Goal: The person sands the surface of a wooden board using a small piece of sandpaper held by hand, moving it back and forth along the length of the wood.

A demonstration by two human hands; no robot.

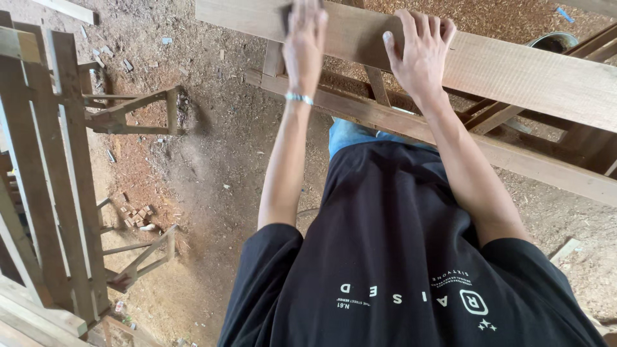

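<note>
A long pale wooden plank (514, 74) lies across a wooden trestle (385, 119) in front of me. My left hand (304, 40), with a silver bracelet at the wrist, presses a small dark flat piece (286, 16) against the plank's upper face near its left end; most of that piece is hidden under the fingers. My right hand (421, 54) rests flat on the plank a little to the right, fingers spread and curled over the far edge, holding nothing. Below are my black shirt and blue trousers.
Sawdust and chips cover the dirt floor (218, 148). Slatted wooden frames (58, 173) stand at the left, with small wooden supports (138, 112) beside them and several offcut blocks (136, 215). A dark round container (554, 41) sits behind the plank at top right.
</note>
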